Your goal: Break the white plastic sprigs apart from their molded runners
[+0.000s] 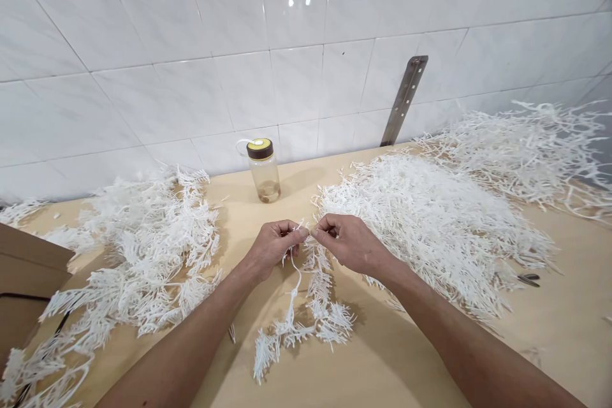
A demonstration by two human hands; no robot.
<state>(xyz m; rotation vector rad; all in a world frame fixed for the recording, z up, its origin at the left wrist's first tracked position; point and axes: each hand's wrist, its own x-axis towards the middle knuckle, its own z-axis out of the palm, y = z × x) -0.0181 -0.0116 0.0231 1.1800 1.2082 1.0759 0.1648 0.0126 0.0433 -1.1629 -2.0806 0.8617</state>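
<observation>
My left hand (pixel 278 243) is closed, its thumb and fingers pinching the white plastic stem of a feathery artificial branch (pixel 291 319). Just to the right of it, my right hand (pixel 348 242) pinches at a white sprig tip; the fingertips of both hands almost meet. From between the hands the bare stem hangs down to the table, where bristly fronds (pixel 335 325) lie spread out. A large heap of loose white sprigs (pixel 425 223) lies beside and beyond my right hand. The small part inside the right fingertips is mostly hidden.
White branches with fronds (pixel 148 242) are piled at the left, by a cardboard box (pixel 29 280). Behind the hands stands a clear bottle (pixel 266 175) with a dark and yellow lid. Bare white stems (pixel 526 153) lie far right. Scissors handles (pixel 529 280) peek from the heap. A metal bracket (pixel 405 101) leans against the tiled wall.
</observation>
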